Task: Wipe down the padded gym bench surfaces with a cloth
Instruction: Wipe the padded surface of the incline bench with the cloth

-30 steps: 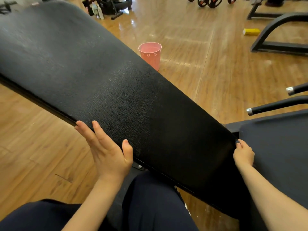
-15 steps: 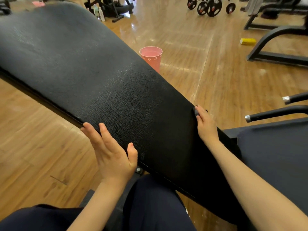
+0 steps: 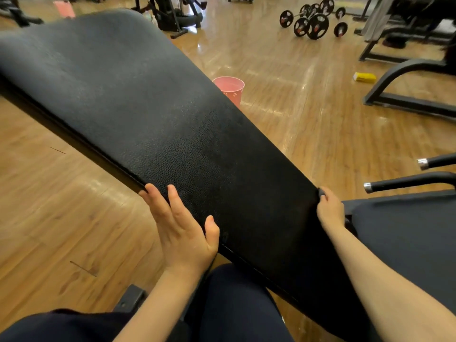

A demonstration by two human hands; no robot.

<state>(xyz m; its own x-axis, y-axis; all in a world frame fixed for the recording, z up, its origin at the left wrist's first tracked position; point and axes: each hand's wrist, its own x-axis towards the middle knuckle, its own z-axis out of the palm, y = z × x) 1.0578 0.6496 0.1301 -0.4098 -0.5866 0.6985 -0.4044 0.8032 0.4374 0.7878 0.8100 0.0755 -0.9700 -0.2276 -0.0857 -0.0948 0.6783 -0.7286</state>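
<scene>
The long black padded back pad point(image 3: 153, 114) runs from the upper left down to the lower right. My left hand point(image 3: 180, 225) lies flat against its near edge, fingers apart, thumb on top, holding nothing. My right hand point(image 3: 329, 208) curls over the pad's far edge near the lower end. A small dark grey fold that looks like the cloth point(image 3: 320, 193) shows at its fingertips; the rest is hidden behind the edge. The black seat pad point(image 3: 407, 243) sits to the right.
A pink bucket point(image 3: 229, 88) stands on the wooden floor behind the pad. Two black handles point(image 3: 407, 181) with metal caps stick out at the right. A machine frame point(image 3: 407, 99), a yellow block point(image 3: 365, 76) and barbell plates point(image 3: 313, 23) lie farther back. My knees point(image 3: 234, 304) are under the pad.
My right hand slid up the pad's far edge from the lower end, then came partway back down. My left hand stayed on the near edge. The view tilted upward.
</scene>
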